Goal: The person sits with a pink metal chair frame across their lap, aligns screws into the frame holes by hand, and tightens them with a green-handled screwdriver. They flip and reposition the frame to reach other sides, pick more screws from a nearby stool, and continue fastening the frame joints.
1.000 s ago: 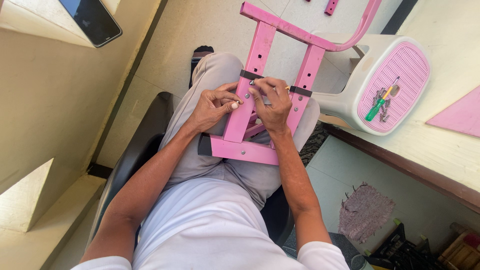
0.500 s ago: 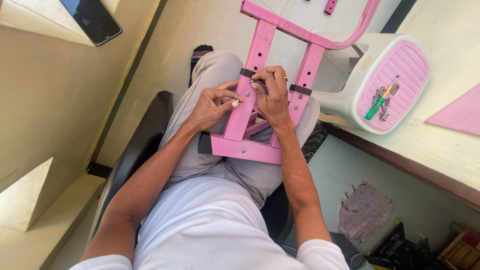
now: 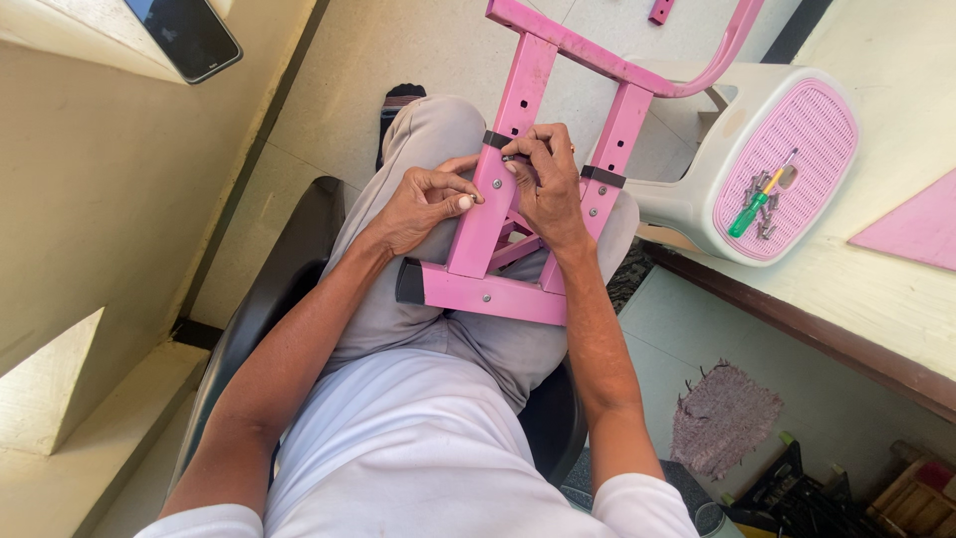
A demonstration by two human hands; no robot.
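Note:
A pink metal frame [image 3: 476, 289] with square tubes rests on my lap, its legs pointing away over my knees. My left hand [image 3: 423, 204] presses against the side of the left upright tube [image 3: 501, 159], fingers curled on it. My right hand [image 3: 543, 179] grips the same tube from the right, fingertips pinched at a black band [image 3: 494, 138] around it. A second black band [image 3: 600, 176] wraps the right upright tube. Whether a small part sits between my fingertips cannot be told.
A white stool with a pink perforated seat [image 3: 782, 164] stands at the right, carrying a green-handled screwdriver [image 3: 757, 204] and several screws. A dark phone [image 3: 184, 35] lies on the ledge at top left. A pink panel [image 3: 911, 229] lies at far right. I sit on a black chair [image 3: 289, 269].
My right hand has slid up the left tube from near its middle to the black band. My left hand has stayed on the tube's side.

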